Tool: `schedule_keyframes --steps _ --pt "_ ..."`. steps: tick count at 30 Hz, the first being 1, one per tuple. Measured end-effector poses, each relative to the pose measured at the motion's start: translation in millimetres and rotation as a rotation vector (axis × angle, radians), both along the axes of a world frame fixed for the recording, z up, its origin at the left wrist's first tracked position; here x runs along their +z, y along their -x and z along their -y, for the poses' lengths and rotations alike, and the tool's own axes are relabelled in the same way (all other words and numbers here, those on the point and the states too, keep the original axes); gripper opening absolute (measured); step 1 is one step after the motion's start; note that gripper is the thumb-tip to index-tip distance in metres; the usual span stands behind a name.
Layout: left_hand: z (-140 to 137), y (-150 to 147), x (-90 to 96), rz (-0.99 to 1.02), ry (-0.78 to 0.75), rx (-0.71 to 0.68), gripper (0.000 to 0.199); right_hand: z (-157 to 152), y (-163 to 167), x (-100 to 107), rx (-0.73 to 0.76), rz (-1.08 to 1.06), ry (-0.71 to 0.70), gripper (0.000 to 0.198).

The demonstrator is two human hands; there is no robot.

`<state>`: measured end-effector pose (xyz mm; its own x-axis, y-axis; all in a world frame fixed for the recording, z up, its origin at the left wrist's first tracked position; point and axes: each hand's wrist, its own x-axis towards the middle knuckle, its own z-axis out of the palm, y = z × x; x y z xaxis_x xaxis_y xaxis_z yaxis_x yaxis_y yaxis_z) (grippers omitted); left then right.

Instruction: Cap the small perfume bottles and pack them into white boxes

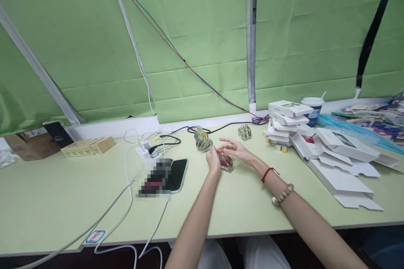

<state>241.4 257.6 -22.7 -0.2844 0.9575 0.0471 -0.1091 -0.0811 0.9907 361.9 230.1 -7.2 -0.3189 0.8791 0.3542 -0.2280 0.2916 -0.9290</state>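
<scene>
A glass bottle (226, 162) with dark red contents and a gold neck, like a perfume bottle, stands near the middle of the table. My left hand (213, 159) is closed against its left side, its fingertips partly hidden. Over the gold neck reaches my right hand (236, 150), fingers stretched out and apart; whether a fingertip touches the neck I cannot tell. Just beyond my left hand are clear glass bottles (202, 139) with gold tops, close together. Another clear glass bottle (244, 132) stands farther back to the right.
White boxes (285, 122) are stacked at right, with opened flat boxes (342, 168) before them and small gold caps (284, 149) beside. A lidded cup (313, 111) stands behind. Left lie a phone (179, 175), a power strip (147, 151), white cables (128, 193) and tan boxes (88, 147).
</scene>
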Motion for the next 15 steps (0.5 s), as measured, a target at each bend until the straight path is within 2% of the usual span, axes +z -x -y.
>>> schedule_keyframes --steps 9,15 --pt "5.0 -2.8 1.8 0.019 -0.012 -0.034 0.033 12.9 -1.6 12.6 -0.019 0.115 -0.012 0.048" --pt "4.1 -1.7 1.9 0.028 -0.012 -0.016 0.033 12.0 -3.1 10.7 0.041 0.072 0.046 0.053"
